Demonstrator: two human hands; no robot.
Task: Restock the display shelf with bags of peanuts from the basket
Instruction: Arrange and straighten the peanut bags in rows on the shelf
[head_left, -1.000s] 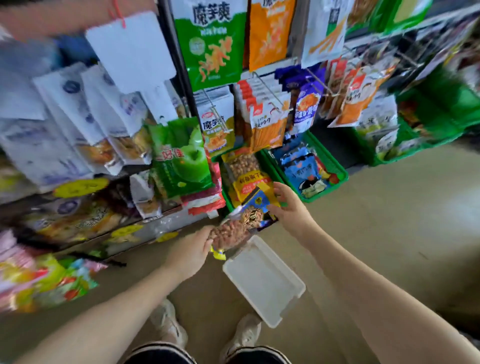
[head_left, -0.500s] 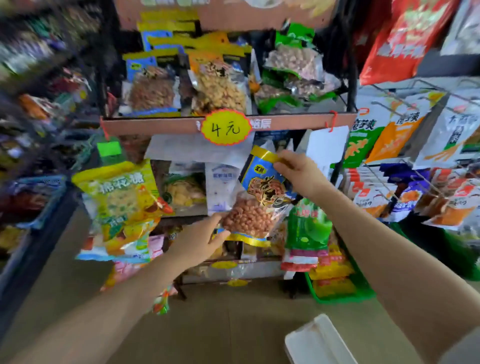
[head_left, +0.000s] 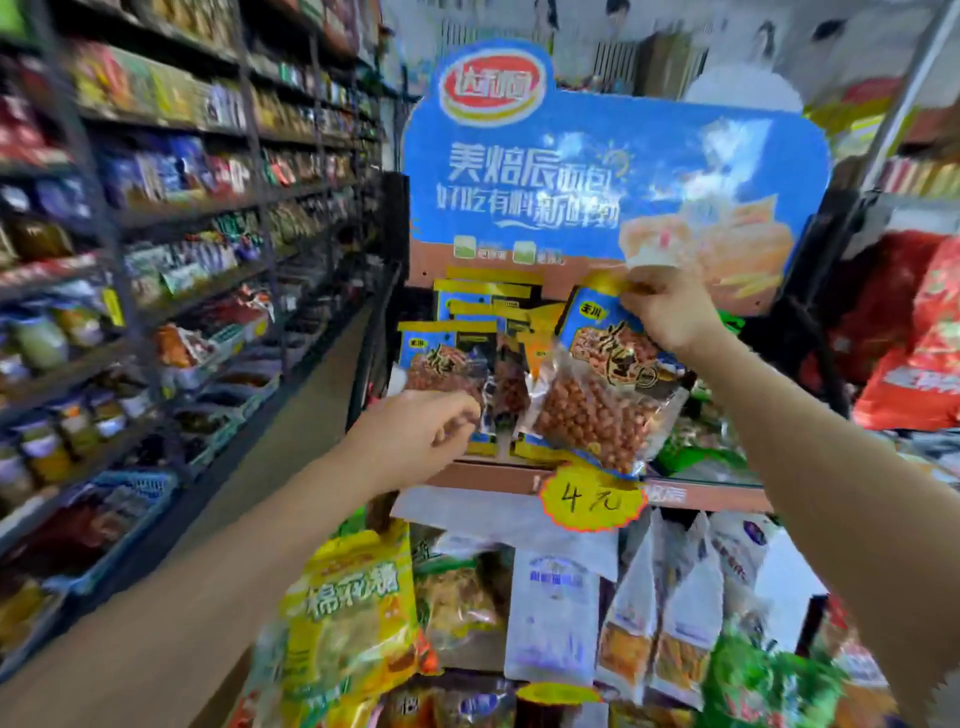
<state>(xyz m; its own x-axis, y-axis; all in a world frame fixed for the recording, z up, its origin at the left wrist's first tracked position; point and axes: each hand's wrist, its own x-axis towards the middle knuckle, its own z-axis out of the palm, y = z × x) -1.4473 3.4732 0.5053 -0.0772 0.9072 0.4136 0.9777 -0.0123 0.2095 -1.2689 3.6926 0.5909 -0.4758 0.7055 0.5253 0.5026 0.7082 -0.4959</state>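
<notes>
Peanut bag (head_left: 597, 410): clear front w/ red-brown nuts, blue-yellow header; right hand (head_left: 667, 312) pinches its top, held upright just in front of the display shelf (head_left: 493, 475). Left hand (head_left: 423, 439) curled loosely beside the stocked bags (head_left: 447, 358); can't tell if it grips one.

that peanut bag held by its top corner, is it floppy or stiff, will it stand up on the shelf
Likely floppy: the peanut bag hangs tilted from the right hand pinching its top edge. Probably bottom-heavy, since the nuts fill the clear lower part. It may slump unless leaned on the bags already shelved.
</notes>
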